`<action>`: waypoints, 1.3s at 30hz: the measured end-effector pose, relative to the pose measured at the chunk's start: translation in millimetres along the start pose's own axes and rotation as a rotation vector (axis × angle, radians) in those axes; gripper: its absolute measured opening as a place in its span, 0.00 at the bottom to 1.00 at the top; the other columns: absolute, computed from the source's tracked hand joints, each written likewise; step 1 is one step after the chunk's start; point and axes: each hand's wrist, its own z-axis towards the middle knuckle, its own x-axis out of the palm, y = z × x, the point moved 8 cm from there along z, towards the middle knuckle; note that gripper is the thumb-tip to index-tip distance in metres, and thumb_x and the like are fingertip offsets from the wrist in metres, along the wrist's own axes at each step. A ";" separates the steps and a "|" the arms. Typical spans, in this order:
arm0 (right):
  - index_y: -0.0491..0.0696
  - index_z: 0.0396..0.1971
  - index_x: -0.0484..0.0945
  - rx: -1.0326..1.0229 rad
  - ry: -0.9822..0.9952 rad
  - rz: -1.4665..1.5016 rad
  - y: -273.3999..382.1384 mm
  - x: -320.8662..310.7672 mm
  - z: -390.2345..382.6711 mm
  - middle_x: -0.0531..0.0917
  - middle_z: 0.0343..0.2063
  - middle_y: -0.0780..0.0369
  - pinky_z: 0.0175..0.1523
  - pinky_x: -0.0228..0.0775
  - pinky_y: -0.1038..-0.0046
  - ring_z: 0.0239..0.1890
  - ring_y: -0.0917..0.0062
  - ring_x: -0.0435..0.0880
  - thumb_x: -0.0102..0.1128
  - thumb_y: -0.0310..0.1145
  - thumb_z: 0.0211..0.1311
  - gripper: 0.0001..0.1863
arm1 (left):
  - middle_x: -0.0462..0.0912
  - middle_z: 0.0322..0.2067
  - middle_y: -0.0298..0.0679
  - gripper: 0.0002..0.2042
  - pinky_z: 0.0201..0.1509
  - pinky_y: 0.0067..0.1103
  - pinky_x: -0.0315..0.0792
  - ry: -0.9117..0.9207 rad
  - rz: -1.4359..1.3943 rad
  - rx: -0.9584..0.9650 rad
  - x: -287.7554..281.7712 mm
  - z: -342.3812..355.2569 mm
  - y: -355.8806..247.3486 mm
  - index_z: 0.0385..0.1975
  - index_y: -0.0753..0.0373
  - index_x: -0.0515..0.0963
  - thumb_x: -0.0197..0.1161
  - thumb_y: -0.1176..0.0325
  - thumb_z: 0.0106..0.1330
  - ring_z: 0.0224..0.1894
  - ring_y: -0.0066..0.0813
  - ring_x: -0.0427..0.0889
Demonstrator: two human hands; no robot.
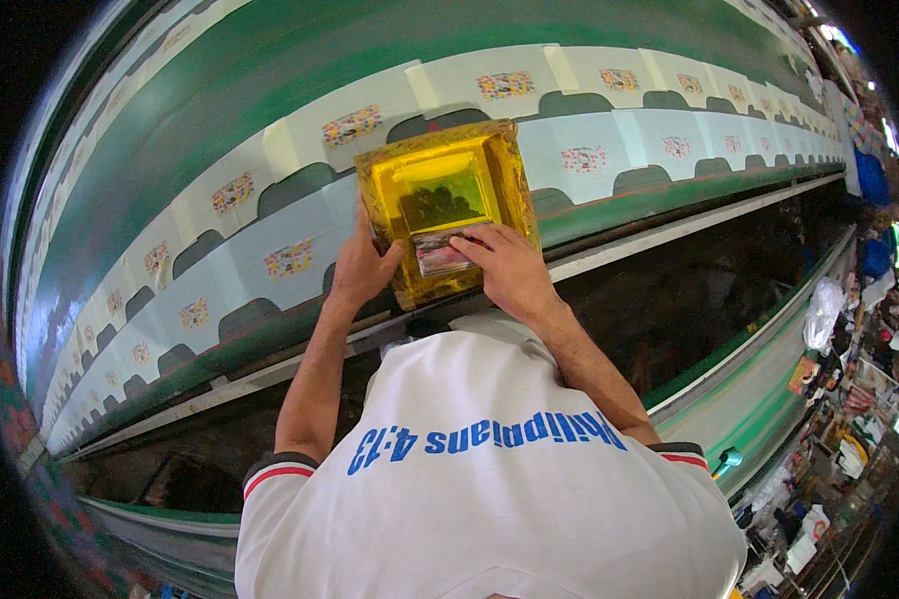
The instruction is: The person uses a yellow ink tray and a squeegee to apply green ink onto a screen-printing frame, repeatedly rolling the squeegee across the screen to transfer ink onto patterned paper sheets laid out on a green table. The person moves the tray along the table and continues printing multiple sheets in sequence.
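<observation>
yellow square frame (512, 180): may slip, smearing white panels (624, 135), if loosely braced
left hand (362, 264): curled round frame edge
right hand (511, 268): touching pinkish block (440, 258), closure unclear

A line of lettering (484, 441) in bold blue runs across the white shirt (469, 519) at the near side: one word followed by figures, clear enough to read. It stands upside down, starting at the right and running left. Small multicoloured prints (288, 260) mark the pale panels (461, 72) in the far and near rows, with pinker prints (583, 160) on the right; whether these include letters cannot be told.
</observation>
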 end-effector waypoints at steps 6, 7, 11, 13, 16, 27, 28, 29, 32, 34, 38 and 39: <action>0.53 0.62 0.87 0.014 -0.033 0.001 -73.7 -59.6 -20.2 0.86 0.59 0.60 0.68 0.79 0.58 0.63 0.59 0.84 0.61 0.18 0.60 0.29 | 0.91 0.38 0.59 0.54 0.38 0.41 0.84 -0.129 0.035 0.164 55.4 37.4 -65.1 0.87 0.68 0.41 0.72 0.62 0.69 0.32 0.54 0.91; 0.53 0.62 0.87 0.020 -0.035 0.004 -91.2 -70.0 -25.9 0.86 0.60 0.60 0.69 0.79 0.58 0.63 0.59 0.84 0.61 0.18 0.60 0.29 | 0.91 0.36 0.58 0.54 0.37 0.41 0.83 -0.152 0.052 0.180 72.2 45.8 -76.2 0.87 0.67 0.41 0.72 0.62 0.68 0.30 0.53 0.90; 0.53 0.61 0.87 0.043 -0.062 0.004 -163.3 -105.3 -50.8 0.86 0.60 0.60 0.69 0.79 0.58 0.63 0.59 0.84 0.61 0.18 0.60 0.28 | 0.90 0.32 0.56 0.54 0.35 0.41 0.83 -0.051 0.092 0.042 130.2 82.8 -131.9 0.87 0.68 0.41 0.72 0.61 0.68 0.28 0.53 0.90; 0.52 0.59 0.87 0.022 -0.084 -0.014 -191.2 -112.6 -59.9 0.86 0.59 0.60 0.69 0.77 0.57 0.62 0.59 0.83 0.63 0.22 0.59 0.26 | 0.91 0.33 0.54 0.53 0.34 0.39 0.84 -0.026 0.065 0.016 156.6 94.9 -141.5 0.87 0.67 0.42 0.72 0.63 0.68 0.28 0.48 0.90; 0.52 0.59 0.87 0.019 -0.076 0.005 -215.9 -123.4 -69.3 0.85 0.58 0.60 0.69 0.77 0.57 0.63 0.60 0.83 0.63 0.22 0.60 0.25 | 0.92 0.34 0.51 0.52 0.33 0.35 0.84 -0.034 -0.099 0.037 185.0 106.5 -142.7 0.87 0.65 0.42 0.71 0.66 0.69 0.28 0.41 0.91; 0.52 0.57 0.89 -0.028 -0.108 -0.003 -225.4 -136.2 -64.2 0.86 0.55 0.62 0.67 0.78 0.61 0.60 0.64 0.84 0.65 0.23 0.61 0.24 | 0.92 0.48 0.50 0.48 0.36 0.28 0.85 -0.100 -0.202 0.065 193.9 110.3 -139.2 0.87 0.65 0.49 0.71 0.71 0.69 0.33 0.32 0.91; 0.52 0.57 0.89 -0.028 -0.100 -0.006 -225.9 -136.1 -64.0 0.86 0.55 0.62 0.67 0.78 0.61 0.60 0.65 0.84 0.65 0.23 0.61 0.23 | 0.92 0.48 0.50 0.49 0.38 0.28 0.85 -0.113 -0.184 0.097 194.0 112.0 -142.8 0.87 0.65 0.49 0.71 0.71 0.69 0.34 0.31 0.92; 0.52 0.57 0.89 -0.027 -0.093 -0.009 -225.8 -135.9 -64.2 0.86 0.54 0.63 0.67 0.78 0.61 0.60 0.65 0.84 0.65 0.22 0.62 0.23 | 0.92 0.49 0.50 0.49 0.39 0.28 0.86 -0.124 -0.165 0.130 193.0 112.8 -146.1 0.87 0.65 0.49 0.71 0.70 0.69 0.35 0.31 0.92; 0.52 0.57 0.89 -0.029 -0.071 -0.008 -225.4 -136.8 -61.6 0.87 0.54 0.63 0.67 0.78 0.60 0.59 0.65 0.85 0.64 0.21 0.62 0.23 | 0.92 0.51 0.52 0.50 0.43 0.32 0.87 -0.055 -0.172 0.007 199.5 114.6 -131.8 0.87 0.66 0.48 0.72 0.69 0.68 0.39 0.35 0.94; 0.52 0.57 0.89 -0.035 -0.060 0.003 -222.6 -140.5 -58.8 0.87 0.55 0.62 0.66 0.78 0.59 0.59 0.64 0.85 0.64 0.20 0.61 0.24 | 0.93 0.49 0.53 0.51 0.44 0.34 0.87 -0.150 -0.084 0.167 196.5 113.8 -137.4 0.87 0.66 0.47 0.72 0.67 0.68 0.40 0.41 0.95; 0.50 0.56 0.89 -0.006 -0.017 0.063 -222.7 -141.7 -65.2 0.88 0.54 0.61 0.67 0.78 0.58 0.60 0.61 0.86 0.63 0.20 0.61 0.23 | 0.93 0.45 0.56 0.52 0.45 0.39 0.86 -0.141 -0.122 0.126 200.2 113.4 -125.3 0.87 0.65 0.47 0.72 0.63 0.67 0.39 0.52 0.94; 0.50 0.55 0.89 0.014 0.007 0.077 -225.5 -138.5 -68.5 0.88 0.54 0.61 0.68 0.77 0.58 0.60 0.61 0.85 0.63 0.20 0.61 0.23 | 0.93 0.44 0.56 0.52 0.45 0.39 0.86 -0.119 -0.088 0.107 200.9 114.8 -130.9 0.87 0.66 0.46 0.72 0.62 0.66 0.39 0.54 0.94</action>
